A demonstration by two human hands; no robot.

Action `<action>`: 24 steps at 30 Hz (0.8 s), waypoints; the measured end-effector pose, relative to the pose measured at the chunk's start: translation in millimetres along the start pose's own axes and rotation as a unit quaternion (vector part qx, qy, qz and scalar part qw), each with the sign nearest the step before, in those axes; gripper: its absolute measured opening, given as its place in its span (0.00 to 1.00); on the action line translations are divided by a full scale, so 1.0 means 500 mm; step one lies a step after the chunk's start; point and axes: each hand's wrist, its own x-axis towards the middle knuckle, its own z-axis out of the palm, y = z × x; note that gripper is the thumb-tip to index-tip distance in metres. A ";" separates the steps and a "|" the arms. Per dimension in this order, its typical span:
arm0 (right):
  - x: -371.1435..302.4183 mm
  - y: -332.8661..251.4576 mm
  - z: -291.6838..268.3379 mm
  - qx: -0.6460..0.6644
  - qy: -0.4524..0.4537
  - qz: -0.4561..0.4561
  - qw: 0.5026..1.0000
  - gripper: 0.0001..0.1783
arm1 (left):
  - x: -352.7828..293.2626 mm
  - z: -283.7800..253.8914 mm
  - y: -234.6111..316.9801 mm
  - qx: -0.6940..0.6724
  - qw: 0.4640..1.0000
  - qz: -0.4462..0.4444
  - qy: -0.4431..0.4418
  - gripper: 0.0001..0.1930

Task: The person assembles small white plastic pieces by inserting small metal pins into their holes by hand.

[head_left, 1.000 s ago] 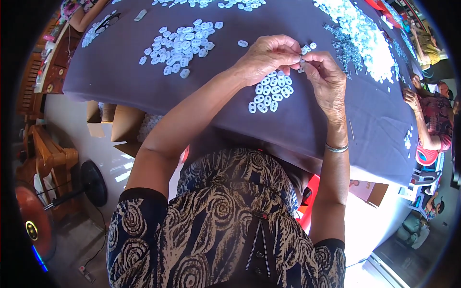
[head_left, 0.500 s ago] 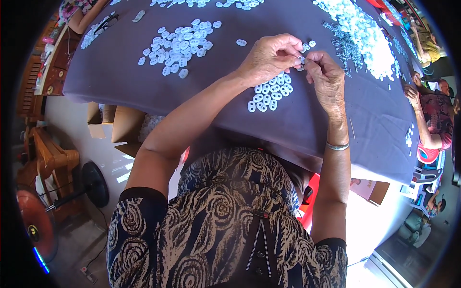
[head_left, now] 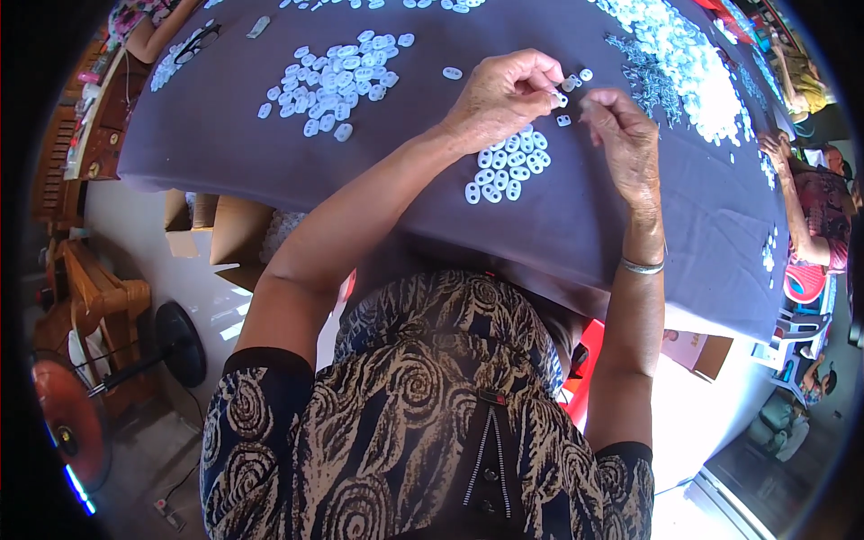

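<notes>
One white two-holed piece [head_left: 561, 101] sits pinched by the left hand [head_left: 504, 96], toward my one o'clock. At its four o'clock, the right hand [head_left: 625, 135] has curled fingers, contents unclear. I judge this single-piece fingerwork; the next move calls for steadiness.

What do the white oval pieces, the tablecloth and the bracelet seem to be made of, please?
The white oval pieces look like smooth plastic, given their uniform shape and rounded edges. The tablecloth seems to be matt fabric, as it creases and drapes. The bracelet is probably polished metal, judging by its silvery glint.
</notes>
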 end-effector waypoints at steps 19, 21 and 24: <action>0.005 0.039 -0.013 -0.316 0.014 -0.100 0.943 0.08 | 0.000 -0.002 -0.024 0.099 0.993 0.056 0.040 0.09; 0.004 0.031 -0.011 -0.322 0.003 -0.097 0.942 0.08 | 0.000 0.001 -0.026 0.097 0.993 0.050 0.032 0.09; 0.005 0.033 -0.014 -0.348 -0.005 -0.087 0.934 0.05 | 0.000 0.003 -0.025 0.110 0.992 0.059 0.029 0.10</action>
